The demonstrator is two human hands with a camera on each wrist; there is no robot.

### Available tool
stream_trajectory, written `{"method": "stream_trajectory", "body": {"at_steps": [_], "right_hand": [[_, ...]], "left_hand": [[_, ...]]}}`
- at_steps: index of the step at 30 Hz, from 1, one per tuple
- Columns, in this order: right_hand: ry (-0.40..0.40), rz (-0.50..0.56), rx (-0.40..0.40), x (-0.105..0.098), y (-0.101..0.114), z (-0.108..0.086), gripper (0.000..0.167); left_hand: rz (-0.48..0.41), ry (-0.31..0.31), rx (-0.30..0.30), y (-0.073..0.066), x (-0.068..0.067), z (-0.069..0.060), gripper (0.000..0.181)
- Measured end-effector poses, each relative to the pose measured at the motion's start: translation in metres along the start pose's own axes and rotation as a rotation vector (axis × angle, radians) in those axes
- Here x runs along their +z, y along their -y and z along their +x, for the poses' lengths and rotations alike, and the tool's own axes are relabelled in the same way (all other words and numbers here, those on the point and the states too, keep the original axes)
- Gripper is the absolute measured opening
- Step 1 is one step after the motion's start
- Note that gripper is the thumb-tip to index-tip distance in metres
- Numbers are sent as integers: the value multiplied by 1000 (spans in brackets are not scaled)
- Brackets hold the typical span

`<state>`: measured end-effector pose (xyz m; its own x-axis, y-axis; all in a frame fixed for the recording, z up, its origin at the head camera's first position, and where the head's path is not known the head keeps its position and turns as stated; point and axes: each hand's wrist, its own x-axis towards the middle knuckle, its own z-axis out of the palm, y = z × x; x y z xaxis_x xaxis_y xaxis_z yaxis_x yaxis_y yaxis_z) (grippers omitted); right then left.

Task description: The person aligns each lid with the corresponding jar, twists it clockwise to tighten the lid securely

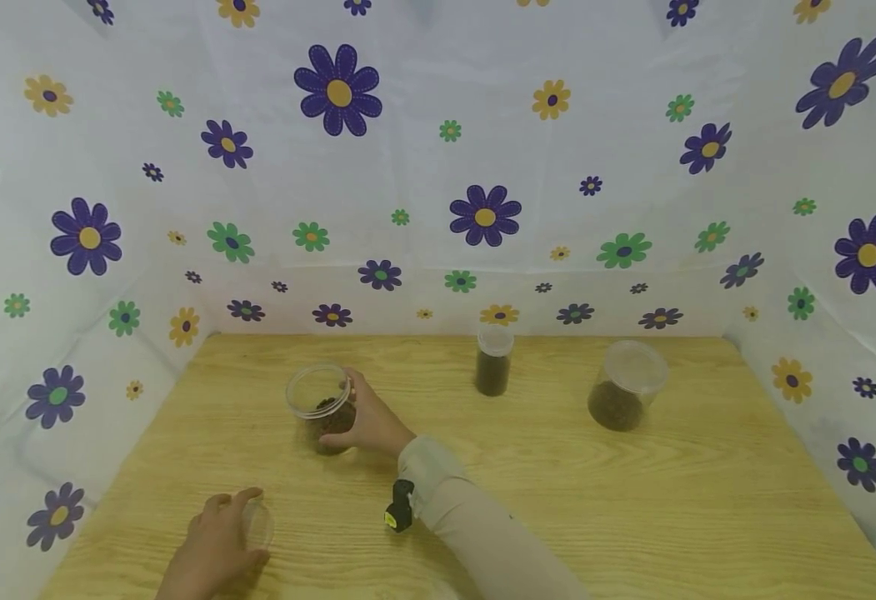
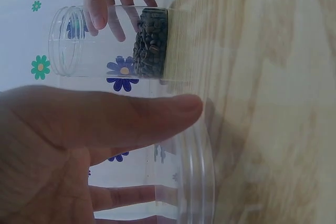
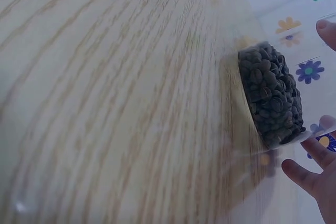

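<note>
At the left of the table, a clear jar [image 1: 307,427] stands upright with its top uncovered and dark coffee beans [image 3: 270,95] in its bottom part. My right hand [image 1: 368,421] holds this jar from its right side, thumb on the near wall and fingers round the far wall. Closer to the front edge, my left hand [image 1: 216,537] holds a clear lid [image 1: 259,527] on edge, down at the tabletop. The left wrist view shows the thumb on one side of the lid, with fingers seen through it.
A narrow lidded jar [image 1: 493,367] of dark contents stands at the back middle. Further right is a wide lidded jar [image 1: 625,392], partly filled with something dark. White flowered cloth [image 1: 422,167] walls in the wooden table [image 1: 558,492] at the back and both sides.
</note>
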<state>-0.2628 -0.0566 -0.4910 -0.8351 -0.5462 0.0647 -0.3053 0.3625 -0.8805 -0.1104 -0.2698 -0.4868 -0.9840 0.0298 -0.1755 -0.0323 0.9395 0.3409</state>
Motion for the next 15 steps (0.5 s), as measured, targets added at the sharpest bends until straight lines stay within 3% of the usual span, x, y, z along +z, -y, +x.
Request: {"method": "stream_trajectory", "body": {"at_steps": [15], "right_hand": [[-18, -81, -4, 7, -5, 5, 104]], "left_hand": [[6, 3, -14, -2, -2, -2, 80]]}}
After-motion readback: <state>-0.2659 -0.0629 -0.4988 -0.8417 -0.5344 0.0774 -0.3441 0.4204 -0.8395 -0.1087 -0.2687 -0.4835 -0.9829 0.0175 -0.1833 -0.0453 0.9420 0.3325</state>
